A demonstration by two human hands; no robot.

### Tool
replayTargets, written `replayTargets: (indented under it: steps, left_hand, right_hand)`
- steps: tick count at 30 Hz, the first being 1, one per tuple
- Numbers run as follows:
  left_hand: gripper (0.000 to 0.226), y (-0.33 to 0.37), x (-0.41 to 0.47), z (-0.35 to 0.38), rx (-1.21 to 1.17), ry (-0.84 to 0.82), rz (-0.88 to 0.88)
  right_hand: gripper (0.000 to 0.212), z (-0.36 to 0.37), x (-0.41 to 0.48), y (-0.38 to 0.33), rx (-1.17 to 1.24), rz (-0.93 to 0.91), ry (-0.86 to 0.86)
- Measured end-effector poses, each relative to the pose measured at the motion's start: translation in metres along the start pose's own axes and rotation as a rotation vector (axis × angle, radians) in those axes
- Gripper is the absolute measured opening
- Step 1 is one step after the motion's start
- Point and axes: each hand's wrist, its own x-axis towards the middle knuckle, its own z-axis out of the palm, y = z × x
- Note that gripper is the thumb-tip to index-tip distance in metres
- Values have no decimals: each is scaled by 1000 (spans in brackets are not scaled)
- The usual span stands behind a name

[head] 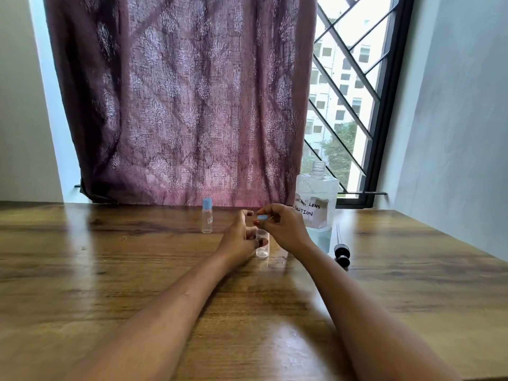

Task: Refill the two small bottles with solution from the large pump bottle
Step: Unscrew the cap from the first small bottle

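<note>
- Head view, looking down across a wooden table [110,270] toward a window [354,100] half covered by a purple patterned curtain [178,100].
- Left hand [239,240] curled around the side of a small clear bottle [262,247] standing upright on the table near its middle; fingers wrapped on the bottle's upper part, base touching the wood.
- Right hand [283,226] raised just above that bottle's mouth, pinching a small blue cap [262,217] between thumb and fingertips; cap apart from the bottle, held just over it.
- Whether liquid is inside this uncapped bottle: cannot tell, glass looks clear and partly hidden by the fingers.
- Second small bottle [207,215] standing upright to the left and farther back, near the curtain hem, blue cap on, a small label on its side; well apart from both hands.
- Large clear bottle [317,207] upright just behind and to the right of the right hand, neck open with no pump fitted, pale blue liquid filling only the lower part, handwritten paper label reading "CONTACT LENS SOLUTION".
- Black pump head with its long dip tube [341,247] lying flat on the table just to the right of the large bottle, tube pointing away toward the window.
- Both bare forearms stretched forward over the table from the near edge.
</note>
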Motion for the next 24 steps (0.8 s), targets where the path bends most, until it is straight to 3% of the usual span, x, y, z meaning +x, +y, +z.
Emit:
replayTargets:
  steps: [7,12,14,16,19,21,24]
  left_hand:
    - [67,6,-3,-3,-5,-99,-2]
    - [70,2,-4,-4,-70,-123,-30]
    - [71,2,-4,-4,-48,-123,-24]
    - [71,0,-3,-4,-17,-117,-16]
    - [72,-2,-2,-4,33,-98,-5]
    - [74,-2,-1,-3,53,-95,-2]
    - [78,-2,-1,-3,3,-91,-23]
  right_hand:
    - [19,-16,-4,0,40,-71,-132]
    - [36,-19,-7,-6,310,-5,-253]
    - [28,-16,-8,-8,367,27,-208]
    - [15,-13,-8,-6,173,17,-98]
    - [35,-9,-6,1,-140,-7,37]
    - [36,-8,-6,1,-113,-11,45]
    - [19,-11,-5,-3,-45,-6,-61]
